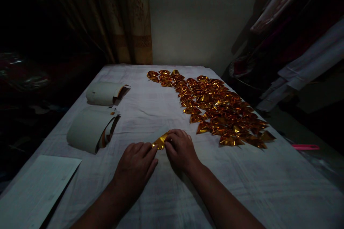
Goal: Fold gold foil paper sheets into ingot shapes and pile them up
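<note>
While folded foils (215, 103) are lying, apparently done, toward the right edge of the table (242, 193), the right hand (182, 150) is pinching one seemingly unfinished foil (160, 141) midway between the side edges, the left hand (134, 162) touching it, grip unclear, curled sheets (86, 130) perhaps remaining by the left edge.

The left forearm (99, 204) and the right forearm (224, 195), both bare, were angled inward from the lower edge of the view. The left hand (135, 159) was held with its back upward, its fingers pointed inward and its thumb (152, 169) set apart below them. The right hand (182, 150) was arched, its fingers curled (the farther ones were partly hidden), and the two hands were kept near each other, apart.
</note>
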The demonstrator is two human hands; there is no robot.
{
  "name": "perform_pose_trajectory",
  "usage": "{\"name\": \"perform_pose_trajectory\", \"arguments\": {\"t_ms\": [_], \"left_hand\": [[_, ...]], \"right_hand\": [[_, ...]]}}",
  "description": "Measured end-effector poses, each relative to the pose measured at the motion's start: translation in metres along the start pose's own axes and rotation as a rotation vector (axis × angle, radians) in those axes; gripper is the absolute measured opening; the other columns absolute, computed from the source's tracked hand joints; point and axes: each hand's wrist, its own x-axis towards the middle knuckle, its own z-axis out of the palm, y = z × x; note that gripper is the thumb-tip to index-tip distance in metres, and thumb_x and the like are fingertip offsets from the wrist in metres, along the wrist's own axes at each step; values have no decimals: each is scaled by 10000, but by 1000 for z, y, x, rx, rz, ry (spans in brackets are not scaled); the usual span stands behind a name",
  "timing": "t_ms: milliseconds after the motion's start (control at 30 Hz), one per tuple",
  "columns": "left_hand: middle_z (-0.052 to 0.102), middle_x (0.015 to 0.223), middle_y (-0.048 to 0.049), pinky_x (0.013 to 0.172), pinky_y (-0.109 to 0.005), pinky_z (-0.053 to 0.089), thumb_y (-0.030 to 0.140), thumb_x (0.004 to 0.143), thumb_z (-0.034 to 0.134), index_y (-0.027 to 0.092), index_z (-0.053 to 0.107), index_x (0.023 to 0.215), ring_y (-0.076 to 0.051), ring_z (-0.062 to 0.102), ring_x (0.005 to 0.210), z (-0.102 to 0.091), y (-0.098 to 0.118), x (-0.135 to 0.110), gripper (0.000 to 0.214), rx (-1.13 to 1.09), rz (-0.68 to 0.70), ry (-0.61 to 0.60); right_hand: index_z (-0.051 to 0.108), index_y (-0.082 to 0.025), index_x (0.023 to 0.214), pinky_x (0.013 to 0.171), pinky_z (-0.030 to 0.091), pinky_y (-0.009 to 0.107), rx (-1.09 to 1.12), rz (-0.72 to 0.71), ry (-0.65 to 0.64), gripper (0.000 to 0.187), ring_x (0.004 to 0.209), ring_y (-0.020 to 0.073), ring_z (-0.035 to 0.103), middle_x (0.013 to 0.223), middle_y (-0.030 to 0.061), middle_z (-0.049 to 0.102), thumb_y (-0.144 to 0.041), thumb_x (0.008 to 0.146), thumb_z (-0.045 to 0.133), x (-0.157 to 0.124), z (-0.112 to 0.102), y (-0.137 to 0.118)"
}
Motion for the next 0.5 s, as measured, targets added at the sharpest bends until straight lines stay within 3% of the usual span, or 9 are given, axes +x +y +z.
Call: {"name": "perform_pose_trajectory", "arguments": {"t_ms": [100, 233, 500], "left_hand": [[684, 1056, -58, 830, -425, 443, 222, 952, 566, 207, 610, 1231, -249, 590, 926, -1, 0, 1, 282, -12, -8, -55], [664, 1053, -41, 858, -428, 421, 218, 937, 600, 244, 604, 1259, -246, 579, 944, -3, 2, 4, 324, -29, -44, -111], [690, 918, -31, 811, -417, 410, 228, 946, 610, 223, 667, 1057, -242, 597, 857, -1, -4, 14, 124, 80, -29, -78]], "right_hand": [[673, -230, 937, 896, 408, 391, -3, -8, 31, 284, 1073, 248, 573, 1129, 61, 676, -23, 775, 566, 3, -6, 15], [677, -238, 974, 914, 423, 390, -20, -32, -35, 400, 1061, 248, 574, 1114, 56, 684, 13, 701, 525, 4, -11, 23], [687, -238, 1069, 893, 441, 374, 50, -6, -105, 385, 998, 234, 612, 1018, 45, 697, -51, 751, 576, 5, -15, 22]]}}
